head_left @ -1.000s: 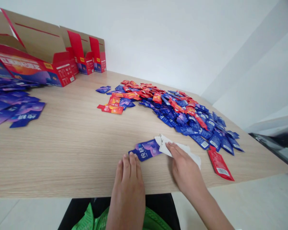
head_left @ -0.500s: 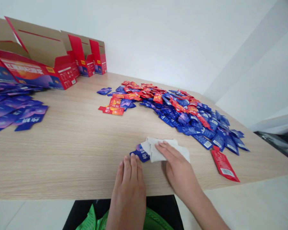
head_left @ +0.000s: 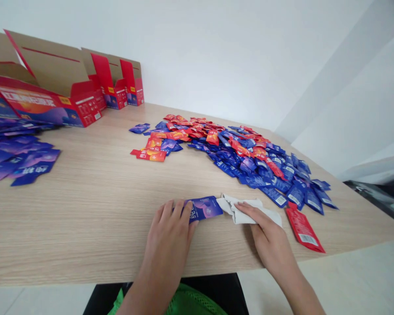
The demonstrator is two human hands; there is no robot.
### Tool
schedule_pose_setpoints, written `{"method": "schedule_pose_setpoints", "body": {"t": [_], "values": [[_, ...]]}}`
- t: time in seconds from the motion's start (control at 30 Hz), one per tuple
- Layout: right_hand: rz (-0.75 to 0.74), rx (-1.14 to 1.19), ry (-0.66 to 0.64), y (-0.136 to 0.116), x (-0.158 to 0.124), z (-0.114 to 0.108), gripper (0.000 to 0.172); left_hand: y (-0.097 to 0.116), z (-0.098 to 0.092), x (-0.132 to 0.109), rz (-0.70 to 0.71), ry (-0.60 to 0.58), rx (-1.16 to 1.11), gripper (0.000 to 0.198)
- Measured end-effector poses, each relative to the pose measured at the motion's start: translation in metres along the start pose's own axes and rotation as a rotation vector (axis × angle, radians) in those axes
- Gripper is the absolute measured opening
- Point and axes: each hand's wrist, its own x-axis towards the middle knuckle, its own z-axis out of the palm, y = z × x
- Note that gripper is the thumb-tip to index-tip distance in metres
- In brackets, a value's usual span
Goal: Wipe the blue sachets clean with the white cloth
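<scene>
1. Left hand (head_left: 168, 229) is clamped on the left end of a blue sachet (head_left: 206, 208), fingers over the top, thumb at the near edge. The rest of the sachet pokes out to that hand's right, flat on the table (head_left: 101, 227).
2. Right hand (head_left: 265, 229) has its fingers together on a crumpled white cloth (head_left: 237, 214), just beside the sachet's right end. Thumb's hidden, so can't tell if it's pinching.
3. Right of that hand: a red pouch (head_left: 305, 232). Beyond it: a red-and-blue sachet pile (head_left: 246, 165).
4. Well left of the left hand: more blue sachets (head_left: 16, 159), open boxes (head_left: 46, 105) behind.
</scene>
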Motion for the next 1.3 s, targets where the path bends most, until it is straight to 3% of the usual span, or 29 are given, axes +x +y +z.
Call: {"method": "schedule_pose_setpoints", "body": {"t": [0.27,0.43,0.53,0.63,0.7,0.87,1.03,1.3], "values": [[0.104,0.030,0.123,0.006,-0.002,-0.022,0.045,0.001,-0.011,0.009,-0.092,-0.016,-0.067,0.034],[0.157,0.024,0.236,-0.006,-0.005,-0.032,0.042,0.000,-0.008,0.012,-0.163,-0.037,-0.152,0.034],[0.150,0.053,0.208,-0.022,-0.005,-0.027,0.042,0.005,-0.011,0.007,-0.182,0.007,-0.146,0.028],[0.111,0.091,0.174,-0.040,-0.004,-0.015,0.041,0.011,-0.009,-0.014,-0.178,0.157,0.037,0.035],[0.060,0.109,0.164,-0.054,-0.004,-0.006,0.040,0.014,-0.002,-0.033,-0.067,0.221,0.169,0.039],[-0.188,0.118,0.120,-0.088,-0.007,0.019,0.049,0.015,0.029,-0.072,0.209,0.254,0.355,0.047],[-0.435,0.106,-0.010,-0.104,-0.012,0.041,0.055,0.023,0.035,-0.077,0.172,0.252,0.288,0.043],[-0.234,0.123,0.119,-0.086,-0.007,0.027,0.043,0.020,0.026,-0.064,0.145,0.254,0.324,0.054]]}}
